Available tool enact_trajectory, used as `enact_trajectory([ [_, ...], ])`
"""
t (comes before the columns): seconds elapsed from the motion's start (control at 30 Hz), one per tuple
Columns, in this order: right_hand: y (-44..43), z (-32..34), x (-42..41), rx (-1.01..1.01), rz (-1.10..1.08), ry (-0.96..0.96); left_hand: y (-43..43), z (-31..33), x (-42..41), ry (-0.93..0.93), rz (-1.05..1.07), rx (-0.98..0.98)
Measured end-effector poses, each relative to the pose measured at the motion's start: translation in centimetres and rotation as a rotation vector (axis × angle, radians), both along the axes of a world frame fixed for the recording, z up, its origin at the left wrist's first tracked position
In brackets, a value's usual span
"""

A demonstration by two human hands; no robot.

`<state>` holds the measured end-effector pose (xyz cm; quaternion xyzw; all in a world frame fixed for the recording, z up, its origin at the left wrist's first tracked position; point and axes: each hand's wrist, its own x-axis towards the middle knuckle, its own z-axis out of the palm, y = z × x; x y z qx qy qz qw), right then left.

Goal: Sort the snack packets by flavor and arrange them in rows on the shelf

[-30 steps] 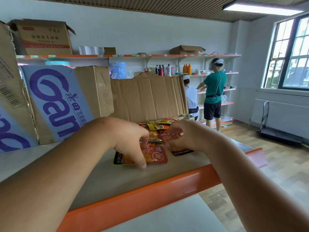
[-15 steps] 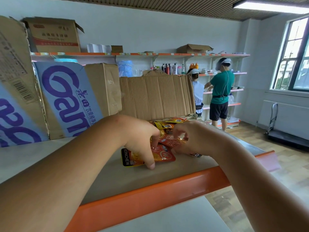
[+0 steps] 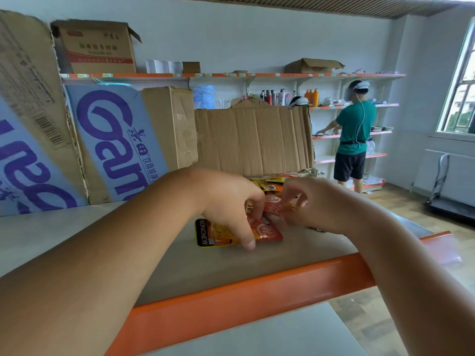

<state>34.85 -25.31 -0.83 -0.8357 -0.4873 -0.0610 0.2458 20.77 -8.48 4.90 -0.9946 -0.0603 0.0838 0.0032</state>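
The snack packet (image 3: pixel 221 233) lies flat on the shelf (image 3: pixel 295 258) near its orange front lip, with its long axis running left to right and its black KONCHEW end pointing left. Your left hand (image 3: pixel 226 199) grips it, bent fingers on top and thumb at the near edge. Your right hand (image 3: pixel 313 204) pinches a red packet (image 3: pixel 276 208) just behind, both holds unchanged from half a second ago.

My left hand (image 3: pixel 226 204) covers the middle of the KONCHEW packet (image 3: pixel 218 233) it grips, leaving only the name strip and a red end showing, and my right hand (image 3: pixel 316 204) hides most of the red packet (image 3: pixel 273 208) it pinches. The pile of packets (image 3: pixel 270 185) behind is largely blocked by both hands, and the blue-lettered box (image 3: pixel 15 163) is cut off at the frame's left edge.
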Motion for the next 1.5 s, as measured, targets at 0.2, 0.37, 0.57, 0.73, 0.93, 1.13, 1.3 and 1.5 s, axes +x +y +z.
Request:
enact_trajectory([
  [0.2,-0.2,0.6,0.2,0.224,-0.01,-0.034,1.2,1.2,-0.5,-0.109,0.018,-0.077],
  [0.37,-0.1,1.5,-0.4,0.306,-0.049,-0.175,2.0,2.3,-1.2,-0.25,0.024,-0.09],
  [0.57,0.4,2.6,-3.4,0.357,-0.075,-0.263,3.1,2.8,-5.2,-0.442,0.009,-0.026],
  [0.73,2.5,3.8,-8.4,0.399,-0.023,-0.314,5.0,2.4,-11.2,-0.551,0.044,0.017],
  [0.93,6.4,5.0,-16.8,0.47,0.113,-0.301,8.4,2.6,-20.8,-0.694,0.084,0.045],
  [1.13,12.4,5.7,-28.0,0.497,0.258,-0.263,12.2,1.9,-33.7,-0.862,0.189,0.094],
  [1.3,17.9,5.8,-38.1,0.532,0.383,-0.245,15.0,1.0,-44.8,-0.922,0.322,0.16],
  [1.5,24.8,5.4,-49.1,0.534,0.568,-0.209,17.2,-0.3,-57.8,-0.978,0.501,0.236],
])
